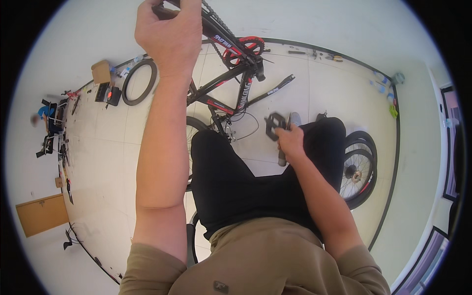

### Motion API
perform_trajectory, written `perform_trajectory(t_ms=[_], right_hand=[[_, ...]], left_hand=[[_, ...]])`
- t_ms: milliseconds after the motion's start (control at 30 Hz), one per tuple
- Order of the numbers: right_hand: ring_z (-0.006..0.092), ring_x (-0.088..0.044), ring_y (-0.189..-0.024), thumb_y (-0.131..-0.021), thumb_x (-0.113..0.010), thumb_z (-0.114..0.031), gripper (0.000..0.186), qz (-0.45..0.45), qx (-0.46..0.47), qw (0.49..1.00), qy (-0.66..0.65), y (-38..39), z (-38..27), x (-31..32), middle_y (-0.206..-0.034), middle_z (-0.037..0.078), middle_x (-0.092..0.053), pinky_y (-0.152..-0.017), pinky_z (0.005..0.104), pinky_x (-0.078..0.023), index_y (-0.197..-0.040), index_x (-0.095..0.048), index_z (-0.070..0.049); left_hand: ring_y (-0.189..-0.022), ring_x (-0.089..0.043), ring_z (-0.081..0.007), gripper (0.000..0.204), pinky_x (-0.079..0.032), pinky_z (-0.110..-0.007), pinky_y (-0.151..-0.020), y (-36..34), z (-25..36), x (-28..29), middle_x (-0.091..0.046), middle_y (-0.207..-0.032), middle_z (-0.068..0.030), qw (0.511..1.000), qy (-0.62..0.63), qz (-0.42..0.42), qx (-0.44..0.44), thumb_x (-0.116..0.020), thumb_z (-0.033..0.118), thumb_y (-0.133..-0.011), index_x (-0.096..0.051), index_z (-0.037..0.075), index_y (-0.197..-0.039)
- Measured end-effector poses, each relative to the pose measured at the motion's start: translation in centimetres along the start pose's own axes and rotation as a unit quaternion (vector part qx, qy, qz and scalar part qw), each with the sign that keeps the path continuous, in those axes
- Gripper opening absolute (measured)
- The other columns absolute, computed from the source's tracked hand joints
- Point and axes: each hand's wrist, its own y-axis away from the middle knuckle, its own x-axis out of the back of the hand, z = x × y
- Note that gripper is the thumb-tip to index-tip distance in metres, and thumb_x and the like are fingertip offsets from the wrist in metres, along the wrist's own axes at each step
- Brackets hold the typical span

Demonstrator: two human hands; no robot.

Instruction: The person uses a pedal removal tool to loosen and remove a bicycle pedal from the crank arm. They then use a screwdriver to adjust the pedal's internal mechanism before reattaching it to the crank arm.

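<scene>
Bike frame (244, 93) in one hand, pedal (272, 126) in the other

The bike frame stands in front of the person, a red-and-black chainring (253, 46) at its top. Spoked wheels (354, 173) lie well to the frame's right; a loose tyre (125, 88) and, farther out, a cardboard box (101, 72) sit to its left. The left hand (169, 32) is clasped round the frame's upper-left end, fingers partly out of view. Below and right of the frame, the right hand (292, 142) grasps the black pedal piece
</scene>
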Motion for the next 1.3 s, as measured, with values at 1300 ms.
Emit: perform_trajectory(t_ms=[1300], right_hand=[[0.0143, -0.058, -0.063, -0.088, -0.067, -0.010, 0.022, -0.317, 0.418, 0.781, 0.339, 17.2, -26.7, 1.9, -0.079, 0.009, -0.064, -0.058, 0.0303, -0.046, -0.106, -0.066, 0.002]], left_hand=[[-0.067, -0.053, -0.0080, 0.018, -0.046, -0.024, -0.059, 2.8, 0.9, 1.4, -0.060, -0.076, -0.0023, 0.997, -0.068, -0.019, 0.006, -0.064, 0.006, -0.091, -0.064, -0.003, -0.106]])
